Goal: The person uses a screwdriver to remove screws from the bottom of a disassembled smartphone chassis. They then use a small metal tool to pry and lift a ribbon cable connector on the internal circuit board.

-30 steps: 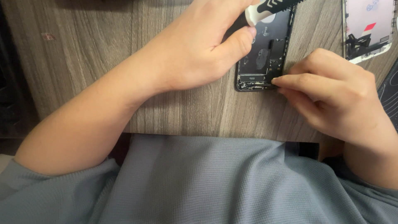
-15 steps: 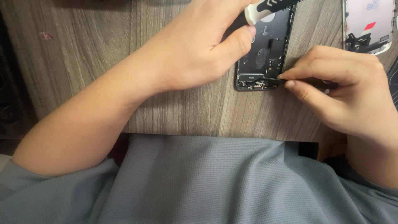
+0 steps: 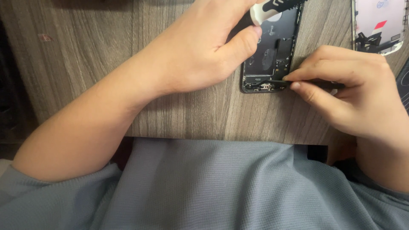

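An opened black phone body [image 3: 272,55] lies on the wooden table [image 3: 106,51], its inner parts showing. My left hand [image 3: 204,51] rests on the phone's left side and grips a tool with a white and black handle [image 3: 272,6] near the top edge. My right hand [image 3: 349,89] pinches thin dark tweezers [image 3: 281,81], whose tip sits at the phone's lower end, by the connector area. The upper part of the phone is hidden by my left hand and the frame edge.
A detached phone screen panel [image 3: 379,25] with a red tab and cables lies at the upper right. A dark mat edge [image 3: 402,81] shows at the far right. The table's front edge runs just above my grey shirt [image 3: 213,187].
My right hand shifted slightly right and its fingers stretched out, bringing the tweezers' tip onto the phone's lower end. My left hand stayed in place.
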